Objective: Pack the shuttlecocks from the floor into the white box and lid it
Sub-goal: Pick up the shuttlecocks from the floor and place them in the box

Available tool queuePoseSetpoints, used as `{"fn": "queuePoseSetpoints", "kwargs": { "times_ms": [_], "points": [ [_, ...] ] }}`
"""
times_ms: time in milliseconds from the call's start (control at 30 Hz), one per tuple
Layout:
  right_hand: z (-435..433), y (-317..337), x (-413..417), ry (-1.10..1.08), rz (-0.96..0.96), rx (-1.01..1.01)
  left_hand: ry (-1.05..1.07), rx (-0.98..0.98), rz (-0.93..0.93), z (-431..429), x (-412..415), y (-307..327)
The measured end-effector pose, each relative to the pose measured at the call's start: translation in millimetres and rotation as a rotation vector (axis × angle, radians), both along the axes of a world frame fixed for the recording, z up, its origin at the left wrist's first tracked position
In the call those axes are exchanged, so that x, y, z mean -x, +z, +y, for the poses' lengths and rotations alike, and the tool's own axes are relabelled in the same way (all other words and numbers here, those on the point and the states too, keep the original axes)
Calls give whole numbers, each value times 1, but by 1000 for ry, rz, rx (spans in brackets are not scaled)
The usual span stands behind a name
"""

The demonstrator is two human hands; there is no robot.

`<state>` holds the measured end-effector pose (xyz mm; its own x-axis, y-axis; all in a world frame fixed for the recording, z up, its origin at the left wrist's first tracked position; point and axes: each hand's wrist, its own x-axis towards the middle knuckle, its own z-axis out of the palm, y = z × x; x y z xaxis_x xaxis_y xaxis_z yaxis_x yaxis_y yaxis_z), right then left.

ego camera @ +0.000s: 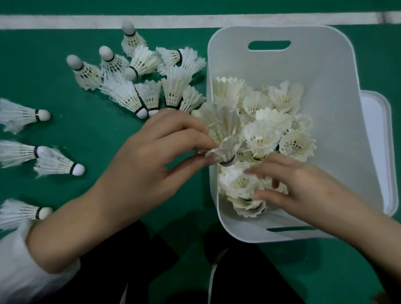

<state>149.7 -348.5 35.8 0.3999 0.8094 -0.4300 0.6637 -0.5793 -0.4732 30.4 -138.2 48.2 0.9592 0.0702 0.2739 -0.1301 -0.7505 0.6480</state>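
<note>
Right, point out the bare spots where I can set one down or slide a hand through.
Bare green floor lies between the upper cluster of white feather shuttlecocks and the loose ones at left. Inside the white plastic box, the far end by the handle slot is bare. Its middle is crowded.

White plastic box [317, 72] on green court floor [35, 76], right side; white feather shuttlecocks [261, 136] heaped inside. Loose shuttlecocks [127, 95] on floor left of box. Flat white lid [378, 139] just right of box. White floor line [62, 21] behind all.
</note>
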Motion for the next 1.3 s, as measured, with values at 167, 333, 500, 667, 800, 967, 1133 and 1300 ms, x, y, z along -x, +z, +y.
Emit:
{"fn": "queuePoseSetpoints", "kwargs": {
  "times_ms": [167,333,500,667,800,967,1133,1300],
  "points": [
    [2,44,-3,-223,190,-493,-71,21,30,-4,-2,0],
    [20,42,6,-41,148,-412,-154,35,47,-8,-2,-1],
    [24,34,5,-66,77,-435,-191,40,21,-4,1,2],
    [10,28,-6,-234,78,-404,6,31,102,14,2,-2],
    [8,9,-2,-206,91,-282,62,-33,450,39,8,-28],
    [11,8,3,-153,48,-232,78,-28,580,42,17,-48],
    [12,10,0,-132,52,-195,38,-40,633,38,18,-61],
    [8,-3,1,-54,4,96,12,-43,659,39,22,-67]
  ]
}}
